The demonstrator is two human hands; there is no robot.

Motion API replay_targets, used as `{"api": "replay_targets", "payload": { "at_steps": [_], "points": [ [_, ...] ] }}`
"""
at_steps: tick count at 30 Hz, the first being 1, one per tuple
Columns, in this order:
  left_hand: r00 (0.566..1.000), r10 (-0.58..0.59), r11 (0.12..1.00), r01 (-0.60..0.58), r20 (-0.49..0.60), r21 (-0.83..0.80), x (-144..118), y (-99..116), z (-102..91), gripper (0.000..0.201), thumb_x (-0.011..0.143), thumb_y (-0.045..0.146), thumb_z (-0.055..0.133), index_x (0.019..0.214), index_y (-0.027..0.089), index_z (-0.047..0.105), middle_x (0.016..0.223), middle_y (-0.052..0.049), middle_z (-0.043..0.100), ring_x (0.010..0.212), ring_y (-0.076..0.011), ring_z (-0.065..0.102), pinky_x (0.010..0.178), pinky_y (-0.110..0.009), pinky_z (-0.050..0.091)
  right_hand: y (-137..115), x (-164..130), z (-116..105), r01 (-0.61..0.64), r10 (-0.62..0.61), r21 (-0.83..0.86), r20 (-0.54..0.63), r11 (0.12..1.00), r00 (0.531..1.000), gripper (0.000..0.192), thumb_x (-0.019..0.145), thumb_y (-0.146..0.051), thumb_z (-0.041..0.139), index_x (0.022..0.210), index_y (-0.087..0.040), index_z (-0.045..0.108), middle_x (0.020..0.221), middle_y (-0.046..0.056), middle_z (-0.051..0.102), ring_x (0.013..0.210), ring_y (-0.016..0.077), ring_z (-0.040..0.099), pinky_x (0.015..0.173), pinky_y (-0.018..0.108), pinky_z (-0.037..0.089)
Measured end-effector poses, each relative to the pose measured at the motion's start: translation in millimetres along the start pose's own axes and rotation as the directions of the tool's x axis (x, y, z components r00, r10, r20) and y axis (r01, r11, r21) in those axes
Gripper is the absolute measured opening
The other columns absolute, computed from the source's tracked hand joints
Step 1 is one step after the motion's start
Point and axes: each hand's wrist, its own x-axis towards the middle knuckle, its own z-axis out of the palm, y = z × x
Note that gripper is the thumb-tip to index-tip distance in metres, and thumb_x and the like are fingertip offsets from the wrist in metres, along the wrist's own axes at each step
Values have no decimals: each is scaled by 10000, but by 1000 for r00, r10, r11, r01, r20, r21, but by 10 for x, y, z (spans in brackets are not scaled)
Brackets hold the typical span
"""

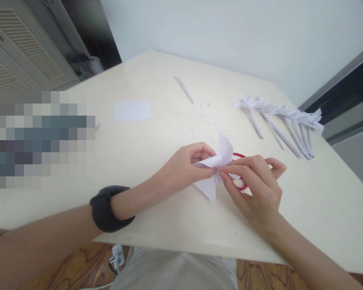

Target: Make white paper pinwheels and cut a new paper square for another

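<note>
A white paper pinwheel (225,149) is held up over the table, its curved blades spreading above and below the fingers. My left hand (187,165) grips it from the left, thumb in front and fingers behind. The fingertips of my right hand (257,185) are pinched together at the pinwheel's centre; whatever they hold there is too small to make out. Behind the pinwheel and my right hand, the red handles of a pair of scissors (245,185) lie partly hidden on the table.
Several finished-looking paper pinwheels on rolled paper sticks (290,114) lie in an overlapping row at the right. Two thin paper sticks (184,90) and a white paper sheet (132,111) lie farther back. Small paper scraps (210,122) are scattered on the cream table (157,225).
</note>
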Motion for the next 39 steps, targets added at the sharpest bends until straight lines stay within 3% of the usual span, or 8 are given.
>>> {"api": "replay_targets", "payload": {
  "at_steps": [14,20,29,33,39],
  "points": [
    [1000,-9,995,7,-25,-102,-2,25,12,114,728,159,586,833,184,548,896,12,621,915,-149,567,771,-237,429,13,-14,-8,45,-44,-25,49,999,998,177,776,-104,617,888,-241,618,783,-25,652,717,139,596,746,362,265],
    [997,-69,975,62,-23,-214,-12,28,-6,133,745,236,613,856,186,561,918,1,616,860,-152,575,700,-235,425,31,-15,-18,85,-83,-59,31,995,996,259,775,-108,611,965,-283,631,787,-24,640,694,134,584,745,366,264],
    [998,-46,971,36,-39,-236,-6,36,-16,161,740,209,619,888,192,559,916,7,592,870,-145,558,702,-217,416,48,-23,-36,87,-86,-31,33,996,996,311,741,-82,599,993,-257,653,777,1,601,677,134,559,737,381,269],
    [998,-38,974,28,-40,-223,-8,56,-11,166,748,247,621,880,192,539,930,-2,588,878,-149,557,696,-213,418,33,-6,-54,32,-34,44,34,999,999,290,752,-77,579,958,-265,658,765,-5,575,700,142,572,743,379,285],
    [999,-9,974,0,-36,-225,-10,49,-3,169,743,235,634,874,201,533,958,0,587,891,-145,558,734,-226,416,18,26,-110,-161,131,231,136,960,982,332,761,-43,534,964,-263,677,812,9,550,778,157,565,758,375,337]
  ]
}}
